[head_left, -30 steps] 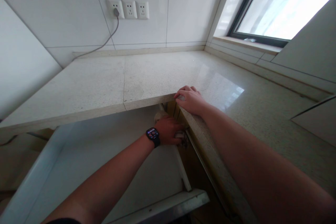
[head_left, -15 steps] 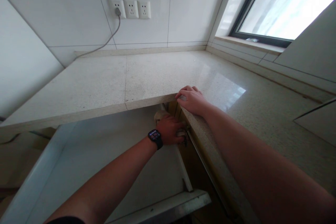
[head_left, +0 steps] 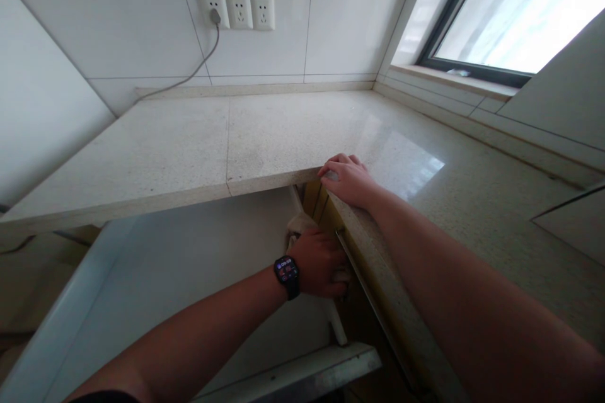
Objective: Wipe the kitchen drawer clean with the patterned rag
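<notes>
My left hand [head_left: 321, 262], with a black smartwatch on the wrist, presses a beige cloth [head_left: 299, 224] against the right inner side of an open white drawer [head_left: 155, 277], just under the counter edge. Most of the cloth is hidden beneath the fingers. My right hand [head_left: 347, 177] rests palm down on the inner corner of the speckled stone countertop [head_left: 283, 132], fingers curled over its edge and holding nothing.
A white tiled wall [head_left: 118, 19] carries three sockets [head_left: 239, 11], with a grey cable [head_left: 198, 69] plugged into the left one. A window [head_left: 520, 6] with a dark frame is at the right. A white appliance side [head_left: 33, 107] stands at the left.
My left hand has slid with the cloth along the drawer's right side toward me, away from the counter edge. My right hand has stayed on the counter corner.
</notes>
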`<control>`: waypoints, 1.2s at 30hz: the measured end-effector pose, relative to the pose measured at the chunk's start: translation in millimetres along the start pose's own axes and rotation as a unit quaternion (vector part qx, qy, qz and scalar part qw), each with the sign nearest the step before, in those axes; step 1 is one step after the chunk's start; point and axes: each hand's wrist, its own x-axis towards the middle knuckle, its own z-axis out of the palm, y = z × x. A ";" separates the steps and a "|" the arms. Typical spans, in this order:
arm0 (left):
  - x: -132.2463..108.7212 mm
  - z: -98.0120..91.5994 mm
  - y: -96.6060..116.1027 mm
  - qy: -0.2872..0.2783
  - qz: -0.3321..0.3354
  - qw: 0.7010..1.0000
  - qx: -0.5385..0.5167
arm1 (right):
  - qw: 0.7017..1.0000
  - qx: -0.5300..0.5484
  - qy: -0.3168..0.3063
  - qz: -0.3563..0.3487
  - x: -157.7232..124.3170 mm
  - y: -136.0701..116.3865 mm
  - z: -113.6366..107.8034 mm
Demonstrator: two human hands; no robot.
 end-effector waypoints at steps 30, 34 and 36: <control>23.3 -11.7 -0.7 -0.119 0.038 0.990 0.057 | 1.000 -0.004 -0.007 0.001 -1.8 -0.7 0.3; 34.0 -15.3 -33.8 -0.110 0.000 0.991 0.075 | 1.000 -0.005 -0.010 0.001 -1.9 -0.6 -0.4; 38.4 -17.3 -49.2 -0.112 -0.020 0.990 0.079 | 1.000 -0.005 -0.011 0.002 -2.0 -0.6 -0.5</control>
